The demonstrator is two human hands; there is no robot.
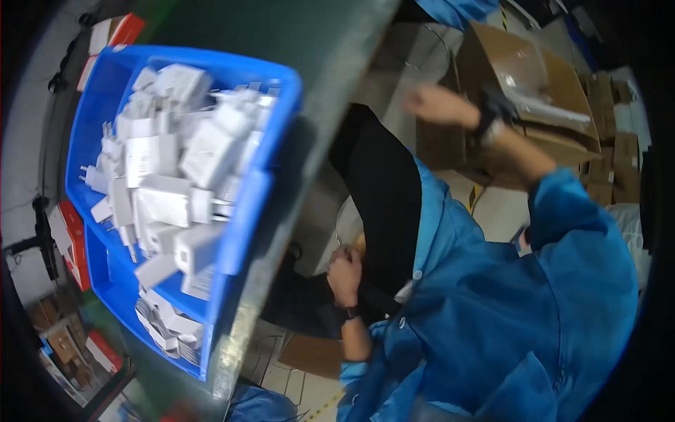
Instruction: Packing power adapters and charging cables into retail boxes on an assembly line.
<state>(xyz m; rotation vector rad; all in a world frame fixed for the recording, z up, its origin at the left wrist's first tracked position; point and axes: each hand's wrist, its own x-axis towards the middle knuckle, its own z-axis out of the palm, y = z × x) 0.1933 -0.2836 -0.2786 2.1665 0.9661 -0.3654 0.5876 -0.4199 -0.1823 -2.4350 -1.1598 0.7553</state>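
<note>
My left hand point(345, 276) is closed, resting low by my black-trousered leg point(380, 190). What its fingers hold, if anything, is hidden. My right hand point(441, 105) is stretched out beside an open cardboard box point(485, 53), smeared by motion, so its fingers do not show clearly. A dark band point(496, 112) circles that wrist. Clear plastic wrap point(524, 74) lies in the box. On the green table point(330, 49) stands a blue plastic bin point(285, 77), heaped with white plug chargers point(165, 200) and small white boxes point(211, 149); neither hand touches it.
A second blue bin point(105, 271) sits partly under the first, holding white pieces point(169, 323). Red-and-white boxes point(70, 243) lie beyond. Stacked cartons point(622, 158) stand at the right. A flattened carton point(313, 355) lies below the table edge. Blue cloth point(457, 10) shows at the top.
</note>
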